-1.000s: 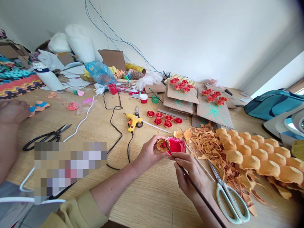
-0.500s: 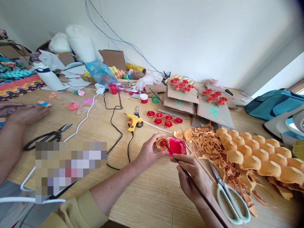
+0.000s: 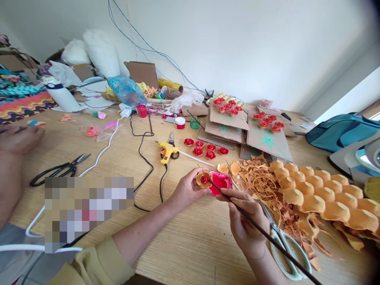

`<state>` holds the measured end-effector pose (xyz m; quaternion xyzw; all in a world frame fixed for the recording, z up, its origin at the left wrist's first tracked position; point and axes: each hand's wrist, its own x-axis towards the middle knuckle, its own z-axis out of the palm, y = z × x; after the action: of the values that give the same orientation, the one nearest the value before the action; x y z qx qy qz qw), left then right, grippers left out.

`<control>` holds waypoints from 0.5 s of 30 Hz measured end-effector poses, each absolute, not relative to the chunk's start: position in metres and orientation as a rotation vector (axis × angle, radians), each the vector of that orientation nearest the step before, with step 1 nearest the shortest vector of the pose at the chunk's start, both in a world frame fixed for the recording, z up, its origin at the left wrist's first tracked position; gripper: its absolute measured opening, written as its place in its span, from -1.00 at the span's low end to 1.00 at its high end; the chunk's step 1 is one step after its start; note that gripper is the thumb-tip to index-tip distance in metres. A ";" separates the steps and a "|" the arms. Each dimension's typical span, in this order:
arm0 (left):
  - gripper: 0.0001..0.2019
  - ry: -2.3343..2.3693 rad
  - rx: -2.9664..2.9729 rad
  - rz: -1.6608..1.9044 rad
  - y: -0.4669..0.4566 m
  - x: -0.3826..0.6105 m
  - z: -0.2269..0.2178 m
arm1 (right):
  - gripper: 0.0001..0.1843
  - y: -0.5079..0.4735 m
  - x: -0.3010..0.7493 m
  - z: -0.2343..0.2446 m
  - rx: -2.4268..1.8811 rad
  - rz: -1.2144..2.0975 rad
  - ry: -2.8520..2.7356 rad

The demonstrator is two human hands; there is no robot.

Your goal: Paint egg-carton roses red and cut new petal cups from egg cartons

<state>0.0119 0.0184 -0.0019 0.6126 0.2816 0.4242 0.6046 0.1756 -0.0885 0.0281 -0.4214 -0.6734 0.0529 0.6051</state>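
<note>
Between the fingers of my left hand (image 3: 190,188) is an orange egg-carton flower (image 3: 204,179) with a red centre, its open face turned up toward me. My right hand (image 3: 247,217) is closed round a long dark paintbrush (image 3: 264,230), whose tip touches the flower near its red middle. Just behind the fingers sits a small dish of red paint (image 3: 222,182). Two unpainted orange petal cups (image 3: 222,168) lie beyond the dish. Several red-painted flowers (image 3: 204,149) rest on the table farther back.
Pale-handled scissors (image 3: 289,249), orange scraps (image 3: 258,178) and an egg tray (image 3: 323,190) lie at right. A yellow glue gun (image 3: 168,152) with its cord and black-handled scissors (image 3: 61,170) are left. Cardboard pieces (image 3: 227,130) hold more flowers. A co-worker's hand (image 3: 22,138) is at far left.
My right hand has shifted slightly right and down, with the brush lying at a flatter slant. My left hand and flower barely moved. The co-worker's hand has drawn back left.
</note>
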 end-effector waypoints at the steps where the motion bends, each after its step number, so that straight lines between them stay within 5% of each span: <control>1: -0.38 0.649 1.392 0.975 0.019 0.013 -0.002 | -0.82 -0.088 0.176 0.028 -0.971 0.122 -1.534; 15: -0.43 0.772 1.637 0.989 0.017 0.011 -0.005 | -0.80 -0.083 0.174 0.029 -1.046 0.068 -1.643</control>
<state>0.0109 0.0172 -0.0045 0.6810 0.3212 0.4114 0.5136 0.1739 -0.0829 0.0289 -0.4440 -0.6975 0.0287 0.5618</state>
